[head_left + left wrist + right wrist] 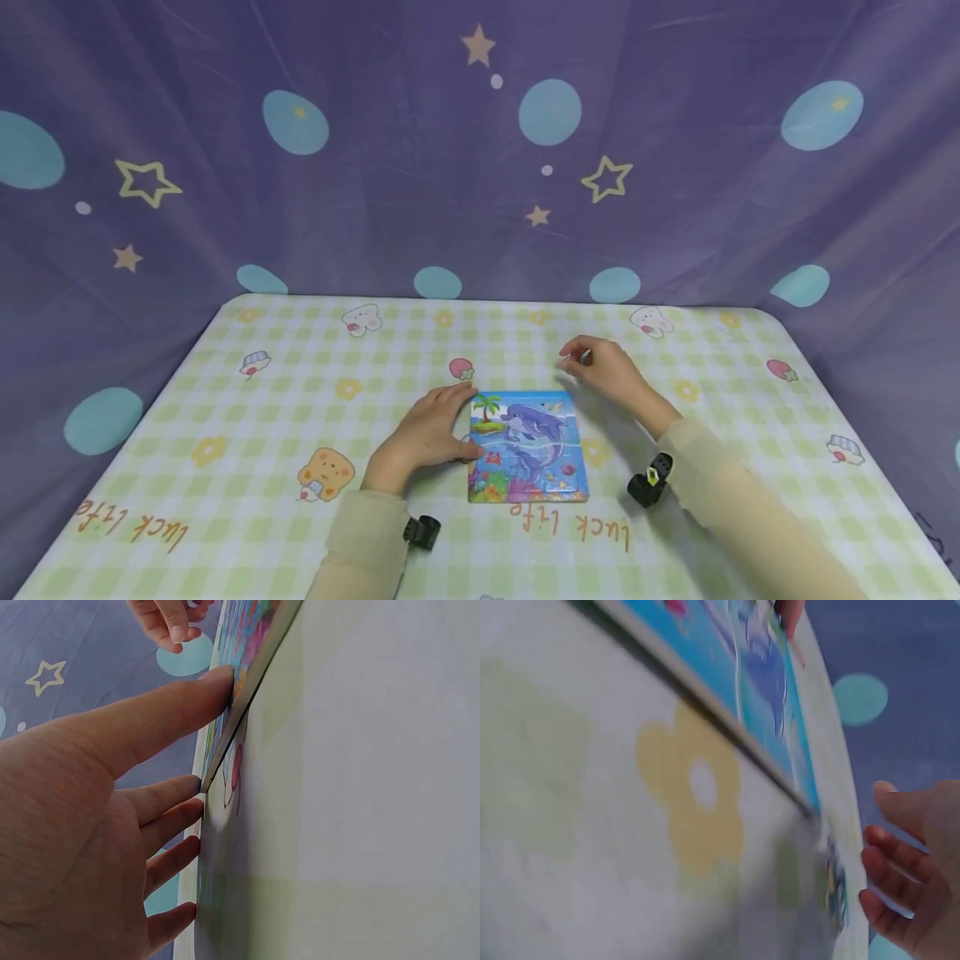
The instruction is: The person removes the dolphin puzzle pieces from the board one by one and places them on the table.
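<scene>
A flat square board [528,450] with a glossy dolphin picture lies on the tablecloth, its thin edge showing in the left wrist view. At its left side is my left hand [427,429]. The thumb [187,705] rests at the board's left edge, and the index fingertip touches near the far left corner; the other fingers stretch out along the cloth. Past the far right corner, my right hand [607,371] hovers with loosely bent fingers. In the right wrist view, its thumb [900,810] stands apart from the fingers and nothing shows between them.
A checked tablecloth [225,500] with printed flowers, animals and lettering covers the table. Behind it hangs a purple curtain [420,192] with stars and dots. Below the right hand is a small, blurred multicoloured patch [835,889]. Black wrist cameras [423,532] sit at both cuffs.
</scene>
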`<state>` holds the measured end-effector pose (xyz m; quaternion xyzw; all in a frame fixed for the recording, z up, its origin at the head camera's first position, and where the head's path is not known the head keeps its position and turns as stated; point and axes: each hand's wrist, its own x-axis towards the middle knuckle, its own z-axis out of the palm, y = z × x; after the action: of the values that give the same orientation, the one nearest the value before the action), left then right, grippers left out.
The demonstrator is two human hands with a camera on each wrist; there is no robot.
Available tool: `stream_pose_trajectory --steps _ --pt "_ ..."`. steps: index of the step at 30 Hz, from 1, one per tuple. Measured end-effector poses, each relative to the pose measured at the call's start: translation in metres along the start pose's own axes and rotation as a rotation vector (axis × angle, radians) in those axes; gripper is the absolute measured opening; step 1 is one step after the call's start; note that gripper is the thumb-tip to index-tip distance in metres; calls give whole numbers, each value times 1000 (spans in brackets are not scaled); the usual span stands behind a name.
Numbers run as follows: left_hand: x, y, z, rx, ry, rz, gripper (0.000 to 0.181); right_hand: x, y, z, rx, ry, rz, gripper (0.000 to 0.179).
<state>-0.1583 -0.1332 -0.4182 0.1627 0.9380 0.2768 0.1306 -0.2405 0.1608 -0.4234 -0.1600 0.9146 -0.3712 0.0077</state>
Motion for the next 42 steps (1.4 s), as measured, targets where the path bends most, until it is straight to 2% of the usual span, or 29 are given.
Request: stream_pose_trajectory --steps 7,12,22,32,42 --pt "-1 -1 0 -8 5 3 88 -13 -24 12 18 -69 -31 10" --pt "0 0 1 -2 1 3 87 -20 -36 21 39 -110 -20 9" --pt "1 2 0 -6 14 14 87 -29 -49 35 74 -92 52 18" --pt "-1 2 5 -27 7 6 87 -39 -50 50 -57 -119 72 34" --pt "0 -1 3 -8 18 -1 88 -35 -55 51 -102 -154 22 33"
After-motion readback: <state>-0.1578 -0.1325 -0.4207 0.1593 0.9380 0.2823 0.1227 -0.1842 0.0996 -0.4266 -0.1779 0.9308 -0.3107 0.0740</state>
